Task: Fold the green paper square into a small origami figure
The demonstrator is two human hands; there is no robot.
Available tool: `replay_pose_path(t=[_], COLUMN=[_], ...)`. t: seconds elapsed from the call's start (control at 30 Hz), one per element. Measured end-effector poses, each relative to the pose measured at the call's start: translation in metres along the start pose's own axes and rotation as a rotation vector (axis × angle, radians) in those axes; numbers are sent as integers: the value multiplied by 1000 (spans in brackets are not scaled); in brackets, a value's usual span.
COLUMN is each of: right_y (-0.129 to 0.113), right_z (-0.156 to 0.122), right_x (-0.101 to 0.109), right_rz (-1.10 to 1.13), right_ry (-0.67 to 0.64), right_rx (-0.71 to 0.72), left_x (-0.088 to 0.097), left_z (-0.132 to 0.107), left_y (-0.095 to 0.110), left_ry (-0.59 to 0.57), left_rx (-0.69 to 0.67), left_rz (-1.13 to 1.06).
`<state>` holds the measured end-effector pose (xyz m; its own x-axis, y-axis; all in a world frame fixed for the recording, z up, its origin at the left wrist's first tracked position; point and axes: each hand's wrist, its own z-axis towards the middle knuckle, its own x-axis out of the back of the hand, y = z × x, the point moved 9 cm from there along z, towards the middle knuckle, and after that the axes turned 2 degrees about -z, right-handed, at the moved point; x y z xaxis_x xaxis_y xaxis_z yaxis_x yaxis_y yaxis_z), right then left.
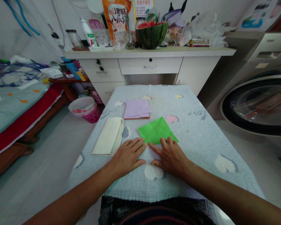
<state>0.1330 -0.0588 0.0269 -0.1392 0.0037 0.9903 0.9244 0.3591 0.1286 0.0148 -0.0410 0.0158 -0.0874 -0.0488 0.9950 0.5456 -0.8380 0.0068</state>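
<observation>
A green sheet of folded paper with crease lines lies on the cloth-covered table in front of me. My left hand rests flat, its fingertips at the paper's lower left corner. Along the near edge, my right hand touches the paper with its index finger stretched out and the other fingers bent; nothing is gripped in it. Beyond the green paper sits a stack of coloured paper, purple on top with red showing beneath. To the left of my left hand lies a folded cream-coloured paper or packet.
The table wears a pale blue cloth with heart prints. Behind it stands a white desk bearing a cut watermelon, jars and bags. A washing machine is at the right, a pink bin and a bed at the left.
</observation>
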Motion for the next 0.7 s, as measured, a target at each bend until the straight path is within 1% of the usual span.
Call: replay_pose_path(t=[0.17,0.33,0.47,0.7], right_y=[5,15,29,62], right_z=[-7,-17,-27,-50], right_x=[0,1,2,-8], right_rz=[36,100,137,154], right_ry=[5,56,109,120], right_rx=[34,120,138,111], left_x=[-1,-3,-4,-8], left_z=[-1,-1,-1,-3], left_y=[-1,-2,-2,-4], left_ry=[7,9,-2,-8], left_rx=[15,8,4,11], left_rz=[-25,-23,-20,-17])
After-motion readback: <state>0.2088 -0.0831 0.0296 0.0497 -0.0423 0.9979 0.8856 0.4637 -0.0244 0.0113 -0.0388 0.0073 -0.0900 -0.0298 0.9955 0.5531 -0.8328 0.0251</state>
